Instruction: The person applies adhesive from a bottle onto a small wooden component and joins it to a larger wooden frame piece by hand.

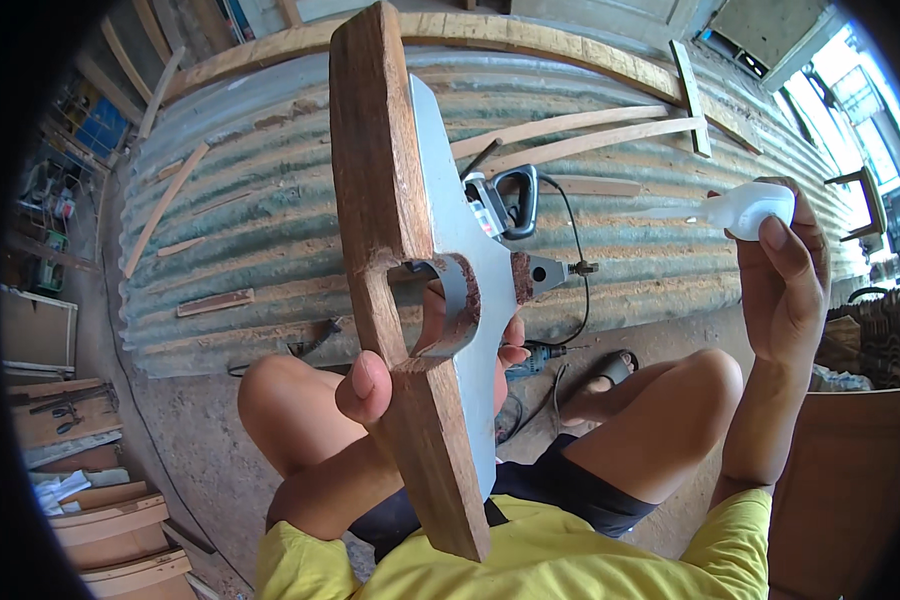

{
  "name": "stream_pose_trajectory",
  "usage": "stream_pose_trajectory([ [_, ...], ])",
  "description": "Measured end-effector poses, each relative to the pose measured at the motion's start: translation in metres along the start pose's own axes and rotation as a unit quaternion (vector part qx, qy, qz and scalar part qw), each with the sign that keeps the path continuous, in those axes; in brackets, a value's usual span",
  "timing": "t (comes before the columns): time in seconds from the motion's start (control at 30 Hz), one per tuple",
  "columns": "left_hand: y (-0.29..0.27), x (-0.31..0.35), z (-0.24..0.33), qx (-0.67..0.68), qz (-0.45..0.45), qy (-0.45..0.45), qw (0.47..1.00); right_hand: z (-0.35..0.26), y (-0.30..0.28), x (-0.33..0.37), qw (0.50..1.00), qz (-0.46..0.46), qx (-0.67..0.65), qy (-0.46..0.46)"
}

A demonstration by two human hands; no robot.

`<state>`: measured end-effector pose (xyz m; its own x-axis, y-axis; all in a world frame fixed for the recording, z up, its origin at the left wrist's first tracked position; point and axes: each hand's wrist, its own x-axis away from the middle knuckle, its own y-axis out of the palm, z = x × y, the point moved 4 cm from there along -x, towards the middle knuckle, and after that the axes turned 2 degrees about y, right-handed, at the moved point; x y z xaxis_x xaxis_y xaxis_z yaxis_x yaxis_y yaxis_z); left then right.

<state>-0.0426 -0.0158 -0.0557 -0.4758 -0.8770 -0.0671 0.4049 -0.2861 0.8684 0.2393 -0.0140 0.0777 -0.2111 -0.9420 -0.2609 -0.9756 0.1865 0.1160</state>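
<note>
Left hand (367, 390) clamped round the wooden piece (380, 150), thumb on the near edge, fingertips showing past the far side. Piece hangs tilted in front of the lap, grey flat face (450, 200) turned right, rounded cut-out mid-length. Right hand (798, 260) curled snugly on a white bottle (755, 212), thumb against its lower side, thin nozzle aimed left, well apart from the wood.

Doing it well, my judgement: grip the piece firmly clear of the cut-out so it can't swing, bring the nozzle close without scraping, squeeze lightly and evenly, watch the fingers behind.

Surface and room, left to right: crowded shelving (65, 210), blurry; curved wooden parts (120, 520) stacked lower left; bare dusty floor (195, 430). Corrugated sheet (270, 225) ahead, sawdust all over, loose wood strips on it. Power tool (515, 200) with black handle on the sheet, partly hidden. Drill (535, 360) on the floor between the knees. Long beam (530, 35) along the far side. Small stool (867, 200) far right, by bright openings; brown panel (845, 490) lower right.
</note>
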Motion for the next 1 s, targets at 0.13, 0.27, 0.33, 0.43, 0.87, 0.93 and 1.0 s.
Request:
stream_pose_trajectory([
  [0.13, -0.01, 0.003, 0.008, -0.026, -0.068, 0.003, 0.997, 0.011, 0.015, 0.001, 0.998, -0.055, 0.018, 0.013],
  [0.27, -0.017, 0.009, 0.002, 0.028, -0.041, 0.002, 0.999, 0.031, 0.022, 0.015, 0.998, -0.022, 0.06, -0.017],
  [0.33, -0.026, 0.012, -0.001, 0.024, -0.046, -0.013, 0.999, 0.036, 0.023, 0.018, 0.998, -0.027, 0.057, -0.012],
  [0.43, -0.025, 0.012, -0.003, 0.017, -0.051, -0.019, 0.998, 0.032, 0.036, 0.019, 0.997, -0.029, 0.056, -0.052],
  [0.87, -0.008, 0.009, -0.007, 0.016, -0.015, -0.028, 0.999, 0.032, 0.032, 0.02, 0.991, -0.016, 0.095, -0.09],
  [0.93, -0.008, 0.007, -0.007, 0.006, -0.026, -0.026, 0.999, 0.032, 0.031, 0.02, 0.991, -0.011, 0.103, -0.085],
  [1.0, -0.003, 0.006, -0.006, 0.009, -0.017, -0.025, 1.0, 0.032, 0.031, 0.02, 0.99, -0.012, 0.111, -0.08],
])
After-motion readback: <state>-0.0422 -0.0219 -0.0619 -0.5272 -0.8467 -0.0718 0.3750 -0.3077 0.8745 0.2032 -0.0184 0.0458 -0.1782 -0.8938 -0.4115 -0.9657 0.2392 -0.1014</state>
